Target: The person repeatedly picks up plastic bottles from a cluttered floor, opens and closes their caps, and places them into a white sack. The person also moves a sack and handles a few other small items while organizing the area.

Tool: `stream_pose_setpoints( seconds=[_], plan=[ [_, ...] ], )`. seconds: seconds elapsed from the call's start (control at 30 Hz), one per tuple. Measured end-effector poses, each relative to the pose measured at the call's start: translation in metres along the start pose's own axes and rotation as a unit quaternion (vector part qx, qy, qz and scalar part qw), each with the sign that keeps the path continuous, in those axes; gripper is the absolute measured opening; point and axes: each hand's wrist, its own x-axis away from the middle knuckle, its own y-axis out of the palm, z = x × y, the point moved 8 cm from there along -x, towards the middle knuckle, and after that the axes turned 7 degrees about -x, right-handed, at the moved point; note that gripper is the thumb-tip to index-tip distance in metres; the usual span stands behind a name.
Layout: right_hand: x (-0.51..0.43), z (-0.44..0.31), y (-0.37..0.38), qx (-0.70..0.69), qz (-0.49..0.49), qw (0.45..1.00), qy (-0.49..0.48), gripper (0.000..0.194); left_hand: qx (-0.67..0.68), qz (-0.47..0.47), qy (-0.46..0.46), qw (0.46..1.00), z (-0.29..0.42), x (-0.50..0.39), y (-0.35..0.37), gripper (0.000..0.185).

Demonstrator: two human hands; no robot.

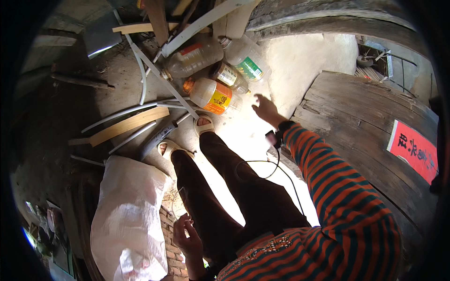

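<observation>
My right hand [266, 111], in a striped sleeve with a dark band and a cable at the wrist, reaches over the bright floor. Its fingers are loosely bent and apart, with nothing in them. Nearest to it lie several plastic bottles: a large one with an orange and yellow label [218, 100], a smaller dark one [228, 75], one with a green label [249, 66] and a brownish one with a red label [193, 58]. A gap separates the hand from them. Low in the picture, my left hand [188, 234] hangs loosely curled, apparently holding nothing, near a white woven sack [132, 210].
Wooden strips [130, 124], pale pipes [121, 114] and a dark tube [158, 138] lie left of my sandals [204, 124]. A weathered plank door [351, 116] bearing a red paper [415, 151] with writing is on the right. A loose black cable [291, 182] crosses my legs.
</observation>
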Motion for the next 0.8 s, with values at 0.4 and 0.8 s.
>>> stream_pose_setpoints(
  seconds=[0.4, 0.8],
  plan=[
    [-0.244, -0.039, 0.128, 0.07, 0.028, 0.976, -0.203, 0.089, 0.105, -0.091, -0.234, 0.962, -0.094, -0.024, 0.126, 0.02],
    [-0.203, -0.071, 0.091, 0.033, 0.017, 0.977, -0.212, 0.109, 0.157, -0.118, -0.289, 0.937, -0.096, -0.037, 0.144, 0.021]
  ],
)
